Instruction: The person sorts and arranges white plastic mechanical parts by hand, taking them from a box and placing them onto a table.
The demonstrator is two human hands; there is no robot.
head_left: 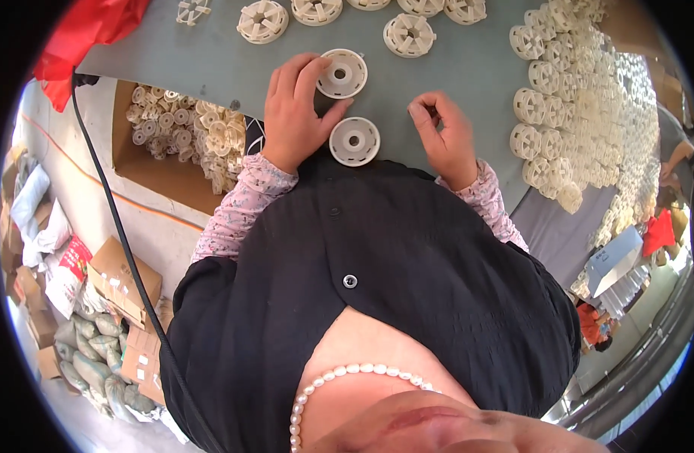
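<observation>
My left hand (298, 106) holds a round white plastic disc (354, 87) by its left and near rim, fingers on one side and thumb on the other. A raised ring with a hole sits at the disc's centre. Just nearer to me, against the table's near edge, lies a second matching disc (354, 155), which neither hand holds. To the right, apart from both discs, my right hand (447, 136) is closed, thumb against curled fingers. Whatever it may pinch is too small or hidden to make out.
Several spoked cream plastic wheels (262, 23) line the far side of the grey-green table (468, 68). Rows of similar wheels (543, 106) are piled at the right. A cardboard box (128, 155) of white parts stands at the left, near a hanging black cable (120, 226) and red cloth (90, 38).
</observation>
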